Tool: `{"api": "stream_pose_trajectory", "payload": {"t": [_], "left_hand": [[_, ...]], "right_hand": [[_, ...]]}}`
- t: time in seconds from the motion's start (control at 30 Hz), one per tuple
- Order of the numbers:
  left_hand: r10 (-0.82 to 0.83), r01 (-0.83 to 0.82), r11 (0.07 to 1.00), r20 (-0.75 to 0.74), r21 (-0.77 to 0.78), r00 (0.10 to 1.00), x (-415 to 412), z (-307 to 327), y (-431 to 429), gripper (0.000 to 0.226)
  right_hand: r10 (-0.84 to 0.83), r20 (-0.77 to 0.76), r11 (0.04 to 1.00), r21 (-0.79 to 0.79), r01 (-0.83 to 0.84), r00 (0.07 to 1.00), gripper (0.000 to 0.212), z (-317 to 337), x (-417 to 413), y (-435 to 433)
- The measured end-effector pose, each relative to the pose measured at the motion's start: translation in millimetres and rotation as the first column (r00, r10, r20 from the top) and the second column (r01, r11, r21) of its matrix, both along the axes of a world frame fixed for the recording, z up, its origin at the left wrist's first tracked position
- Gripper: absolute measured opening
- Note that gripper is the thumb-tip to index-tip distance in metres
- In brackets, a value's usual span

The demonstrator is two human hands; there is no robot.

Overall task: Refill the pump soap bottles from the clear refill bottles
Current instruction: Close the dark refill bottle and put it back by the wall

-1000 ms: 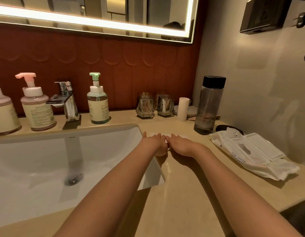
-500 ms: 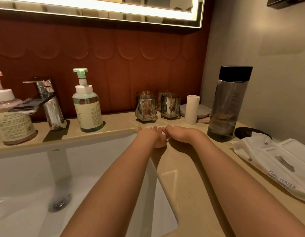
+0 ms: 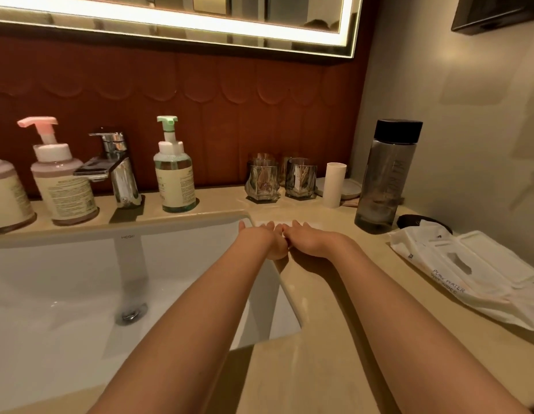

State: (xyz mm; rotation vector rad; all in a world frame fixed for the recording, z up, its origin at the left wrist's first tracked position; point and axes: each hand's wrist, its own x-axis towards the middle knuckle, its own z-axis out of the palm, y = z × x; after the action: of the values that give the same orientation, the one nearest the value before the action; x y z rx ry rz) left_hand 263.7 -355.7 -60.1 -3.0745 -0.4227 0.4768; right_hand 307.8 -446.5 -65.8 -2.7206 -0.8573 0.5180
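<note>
The person's two hands lie flat on the counter (image 3: 334, 354), right at the back right corner of the sink (image 3: 65, 264). The left hand (image 3: 264, 242) and the right hand (image 3: 310, 242) sit side by side and touch at the thumbs. The fingers are straight, point away from the person, and hold nothing. A pale flat patch shows under the fingertips, but it is too hard to tell what it is.

The soap bottles stand in a row along the back of the counter, at about ten o'clock from the hands. The green pump bottle (image 3: 175, 177) is closest. Next comes the shiny tap (image 3: 116, 168), then the pink pump bottle (image 3: 64, 180). One more bottle (image 3: 5, 198) is cut off at the left edge.

At twelve o'clock from the hands stand two shiny glasses (image 3: 262, 182) and a small white tube (image 3: 335, 185). At two o'clock stands a tall see-through bottle (image 3: 385, 177) with a black lid, upright near the wall. At three o'clock lies a white pack of wet wipes (image 3: 469, 270). A lit mirror (image 3: 200, 19) hangs above.
</note>
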Motion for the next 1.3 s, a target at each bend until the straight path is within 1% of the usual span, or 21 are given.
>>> {"api": "stream_pose_trajectory", "payload": {"t": [0.17,0.33,0.47,0.57,0.8,0.97,1.17,1.3], "left_hand": [[-0.032,0.032,0.999,-0.005,0.000,0.999,-15.6,1.9,-27.2,0.057],[-0.074,0.074,0.997,0.005,-0.013,0.997,-17.1,0.6,-70.7,0.059],[-0.112,0.112,0.994,0.012,-0.008,0.994,-21.6,-0.8,-101.6,0.060],[-0.131,0.131,0.991,0.006,0.000,0.991,-33.2,-0.5,-113.5,0.059],[-0.134,0.134,0.991,-0.025,0.011,0.991,-68.1,0.1,-111.6,0.058],[-0.107,0.109,0.993,-0.037,0.039,0.994,-96.0,-0.7,-108.3,0.058],[-0.105,0.106,0.993,-0.029,0.048,0.994,-124.0,-0.5,-106.9,0.059],[-0.112,0.113,0.992,-0.017,0.059,0.994,-132.7,-2.2,-113.6,0.059]], "right_hand": [[-0.019,-0.006,1.000,-0.021,0.019,1.000,0.048,5.9,-20.4,-32.3],[-0.072,0.004,0.996,-0.048,0.073,0.997,0.048,9.2,-30.5,-75.7],[-0.145,-0.039,0.989,-0.019,0.145,0.989,0.050,7.7,-40.8,-107.5],[-0.147,-0.029,0.989,-0.026,0.146,0.989,0.050,5.3,-53.9,-120.0],[-0.126,-0.023,0.992,-0.026,0.125,0.992,0.049,1.7,-86.0,-120.1],[-0.103,-0.028,0.994,-0.025,0.102,0.994,0.048,0.6,-111.6,-116.3],[-0.076,0.011,0.997,-0.019,0.076,0.997,0.049,-0.1,-138.7,-117.7],[-0.103,-0.035,0.995,0.011,0.103,0.994,0.050,1.3,-153.0,-131.3]]}}
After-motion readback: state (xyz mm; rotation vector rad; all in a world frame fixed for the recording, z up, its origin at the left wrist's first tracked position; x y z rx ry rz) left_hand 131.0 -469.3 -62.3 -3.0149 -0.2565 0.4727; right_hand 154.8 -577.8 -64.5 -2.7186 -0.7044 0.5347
